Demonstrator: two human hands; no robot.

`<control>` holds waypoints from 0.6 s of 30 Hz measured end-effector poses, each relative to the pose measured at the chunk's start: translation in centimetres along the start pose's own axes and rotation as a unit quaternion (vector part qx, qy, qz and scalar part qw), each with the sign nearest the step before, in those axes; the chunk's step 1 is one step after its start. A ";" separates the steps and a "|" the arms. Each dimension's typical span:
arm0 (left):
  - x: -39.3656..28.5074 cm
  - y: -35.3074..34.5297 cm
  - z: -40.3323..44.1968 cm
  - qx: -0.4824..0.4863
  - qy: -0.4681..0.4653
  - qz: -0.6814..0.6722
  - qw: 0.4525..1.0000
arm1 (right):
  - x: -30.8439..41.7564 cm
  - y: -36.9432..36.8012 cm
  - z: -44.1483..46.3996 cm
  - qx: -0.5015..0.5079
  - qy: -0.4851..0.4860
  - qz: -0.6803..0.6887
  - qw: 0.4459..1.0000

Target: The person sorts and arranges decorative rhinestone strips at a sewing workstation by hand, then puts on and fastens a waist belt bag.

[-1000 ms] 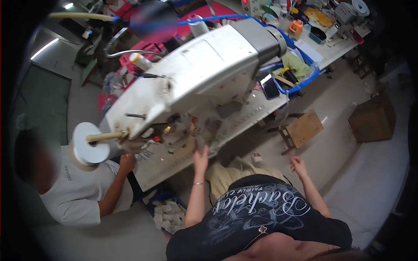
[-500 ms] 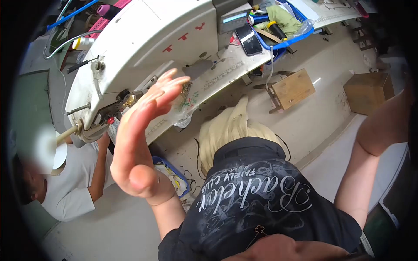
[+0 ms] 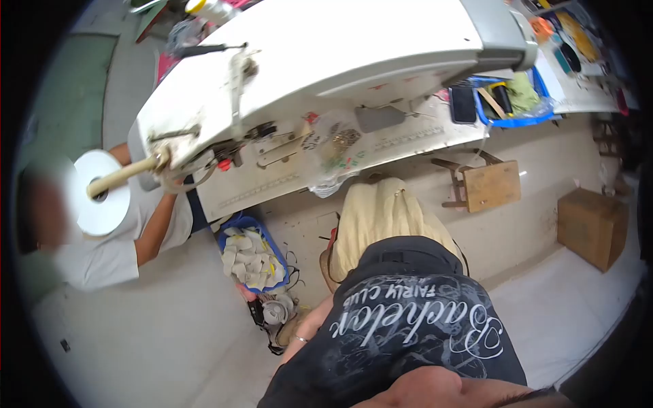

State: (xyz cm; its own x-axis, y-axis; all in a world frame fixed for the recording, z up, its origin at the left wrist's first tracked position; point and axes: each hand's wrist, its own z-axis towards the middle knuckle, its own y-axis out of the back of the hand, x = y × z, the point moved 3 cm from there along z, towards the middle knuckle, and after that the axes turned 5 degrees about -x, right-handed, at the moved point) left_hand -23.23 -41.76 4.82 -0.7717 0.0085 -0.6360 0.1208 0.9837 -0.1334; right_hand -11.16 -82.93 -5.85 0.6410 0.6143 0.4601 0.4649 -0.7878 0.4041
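Part of my left hand shows beside the left edge of my black shirt, just past a bracelet. Its fingers are hidden at the shirt, so any hold is unclear. My right hand is outside the view. Ahead stands a large white sewing machine. Under its arm, a clear plastic bag with small pieces lies at the table's front edge. A dark phone rests beside a blue basket holding a green cloth and a yellow-and-black spool.
A person in a light shirt is at the left, behind a white thread cone. On the floor are a blue bin of pale scraps, a small fan, a wooden stool and a brown box.
Both hands were raised and spread in the last earlier frame. My left hand has dropped to my side, and my right hand has left the view. The camera view has shifted.
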 end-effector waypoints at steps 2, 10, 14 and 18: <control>-3.2 2.2 -0.2 -0.023 -0.002 0.057 0.998 | 8.6 1.4 1.2 -0.087 0.160 0.111 0.977; -10.2 2.9 -0.8 -0.244 -0.105 0.339 0.903 | 33.6 -4.9 -1.3 0.325 0.394 -0.269 0.817; -10.3 1.0 -1.5 -0.434 -0.182 0.306 0.827 | 35.6 -5.9 -2.7 0.301 0.560 -0.244 0.732; -10.3 -0.9 -1.0 -0.439 -0.248 0.343 0.792 | 37.7 -8.2 -4.1 0.374 0.565 -0.267 0.686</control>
State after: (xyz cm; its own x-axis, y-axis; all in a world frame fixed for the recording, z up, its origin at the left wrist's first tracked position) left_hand -16.03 -42.50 12.23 -0.3460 0.7383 -0.5789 -0.2434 0.5252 0.8154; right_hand 6.67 -53.11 11.44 -0.4280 0.1345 0.8937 0.9029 0.0192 0.4295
